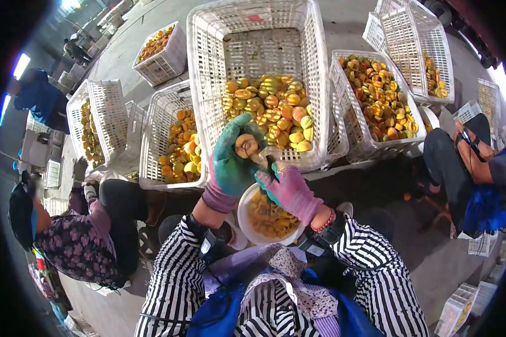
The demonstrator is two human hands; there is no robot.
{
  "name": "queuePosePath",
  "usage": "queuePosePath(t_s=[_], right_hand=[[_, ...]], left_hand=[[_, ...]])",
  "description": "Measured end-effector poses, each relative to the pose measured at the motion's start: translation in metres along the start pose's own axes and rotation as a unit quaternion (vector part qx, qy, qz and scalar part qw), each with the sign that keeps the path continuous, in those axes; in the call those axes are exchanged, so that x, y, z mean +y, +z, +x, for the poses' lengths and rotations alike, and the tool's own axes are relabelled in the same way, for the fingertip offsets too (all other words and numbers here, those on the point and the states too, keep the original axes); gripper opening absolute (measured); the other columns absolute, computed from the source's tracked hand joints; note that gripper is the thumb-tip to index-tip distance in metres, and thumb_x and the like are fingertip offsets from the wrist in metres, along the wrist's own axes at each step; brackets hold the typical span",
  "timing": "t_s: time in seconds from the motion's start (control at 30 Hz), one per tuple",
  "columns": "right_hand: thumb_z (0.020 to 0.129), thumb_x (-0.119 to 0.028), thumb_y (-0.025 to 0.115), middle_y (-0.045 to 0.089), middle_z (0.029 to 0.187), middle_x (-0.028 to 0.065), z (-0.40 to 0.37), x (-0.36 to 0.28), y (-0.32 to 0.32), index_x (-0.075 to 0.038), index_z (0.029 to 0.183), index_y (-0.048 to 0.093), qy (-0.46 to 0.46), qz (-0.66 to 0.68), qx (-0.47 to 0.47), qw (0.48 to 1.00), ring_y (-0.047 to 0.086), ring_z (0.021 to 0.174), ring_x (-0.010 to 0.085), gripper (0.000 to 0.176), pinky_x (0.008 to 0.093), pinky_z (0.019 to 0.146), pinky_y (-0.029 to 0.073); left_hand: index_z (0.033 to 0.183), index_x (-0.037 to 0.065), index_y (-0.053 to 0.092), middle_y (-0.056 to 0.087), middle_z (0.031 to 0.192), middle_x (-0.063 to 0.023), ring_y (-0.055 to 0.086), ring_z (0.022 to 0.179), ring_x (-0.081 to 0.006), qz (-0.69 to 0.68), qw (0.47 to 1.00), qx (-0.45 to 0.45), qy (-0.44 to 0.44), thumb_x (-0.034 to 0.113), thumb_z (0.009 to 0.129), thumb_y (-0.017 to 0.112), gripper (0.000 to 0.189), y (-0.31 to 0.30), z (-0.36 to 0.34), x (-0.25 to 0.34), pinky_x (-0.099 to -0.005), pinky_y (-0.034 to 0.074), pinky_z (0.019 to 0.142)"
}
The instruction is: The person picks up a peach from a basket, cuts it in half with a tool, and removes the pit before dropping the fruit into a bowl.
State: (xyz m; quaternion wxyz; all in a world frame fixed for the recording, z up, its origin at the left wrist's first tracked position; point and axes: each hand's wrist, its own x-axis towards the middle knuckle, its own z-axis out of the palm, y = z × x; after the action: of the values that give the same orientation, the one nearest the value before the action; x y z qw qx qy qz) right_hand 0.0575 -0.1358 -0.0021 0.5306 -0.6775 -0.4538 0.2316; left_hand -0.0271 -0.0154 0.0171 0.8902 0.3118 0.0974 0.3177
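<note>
Your left hand [233,160] is curled round a pale brown, rounded fruit [246,146], just below the heap in the big crate [315,62] at twelve o'clock; your right hand [291,192] sits at four o'clock from it, thumb and fingers bent in close, though I cannot tell whether they are pinched on anything; to work it well, I would seat the fruit deep in the left palm, so the coating grips without bruising; use short, light strokes with the right, and stay over the bowl [243,218] at six o'clock, so anything that slips lands inside.

The gloves look knitted, mauve-pink at the wrists, with a green coating over the left fingers; the crates are rigid white plastic with slotted walls; the heaped fruit [271,109] is rounded, yellow-green to orange, striped by shadow; the bowl's pieces [270,218] look curved, soft and brownish-yellow; more filled crates stand at ten and two o'clock.
</note>
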Motion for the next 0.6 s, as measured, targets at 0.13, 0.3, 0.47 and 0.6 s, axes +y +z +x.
queuePosePath(t_s=[0.13, 0.3, 0.47, 0.6], right_hand=[[0.086, -0.034, 0.061, 0.055, 0.072, 0.0263, -0.003, 0.003, 0.005, 0.002, 0.080, 0.056, -0.006, -0.055, -0.009, 0.998, 0.053, 0.068, 0.0443, 0.037, 0.0467, 0.057, 0.039], [0.086, -0.033, 0.062, 0.053, 0.064, 0.0186, -0.005, 0.018, 0.014, 0.000, 0.085, 0.058, -0.081, 0.033, 0.026, 0.996, 0.050, 0.058, 0.0379, 0.033, 0.0427, 0.054, 0.040], [0.092, -0.029, 0.052, 0.059, 0.082, 0.0094, -0.007, 0.034, 0.007, -0.006, 0.117, 0.051, -0.244, -0.130, -0.112, 0.955, 0.057, 0.067, 0.0231, 0.034, 0.0343, 0.060, 0.045], [0.097, -0.027, 0.044, 0.062, 0.099, 0.0087, -0.006, 0.010, -0.008, -0.009, 0.133, 0.043, -0.494, -0.520, -0.022, 0.697, 0.061, 0.076, 0.0166, 0.040, 0.0284, 0.068, 0.047]], left_hand=[[0.123, 0.002, 0.049, 0.057, 0.098, -0.0074, 0.058, 0.088, -0.0201, 0.144, 0.988, 0.025, 0.049, 0.032, 0.096, 0.043, 0.041, 0.011, -0.004, -0.005, -0.0341, 0.049, 0.081], [0.116, 0.005, 0.049, 0.056, 0.092, -0.0067, 0.057, 0.078, -0.0164, 0.214, 0.970, 0.046, 0.111, 0.031, 0.098, 0.039, 0.033, 0.021, -0.006, -0.007, -0.0291, 0.050, 0.070], [0.114, 0.002, 0.047, 0.054, 0.086, -0.0088, 0.053, 0.071, -0.0141, 0.381, 0.914, -0.012, 0.138, 0.030, 0.100, 0.032, 0.034, 0.018, -0.013, -0.002, -0.0287, 0.047, 0.064], [0.116, 0.002, 0.044, 0.053, 0.082, -0.0065, 0.050, 0.067, -0.0134, 0.332, 0.919, -0.029, 0.210, 0.029, 0.101, 0.031, 0.033, 0.020, -0.014, -0.009, -0.0268, 0.045, 0.060]])
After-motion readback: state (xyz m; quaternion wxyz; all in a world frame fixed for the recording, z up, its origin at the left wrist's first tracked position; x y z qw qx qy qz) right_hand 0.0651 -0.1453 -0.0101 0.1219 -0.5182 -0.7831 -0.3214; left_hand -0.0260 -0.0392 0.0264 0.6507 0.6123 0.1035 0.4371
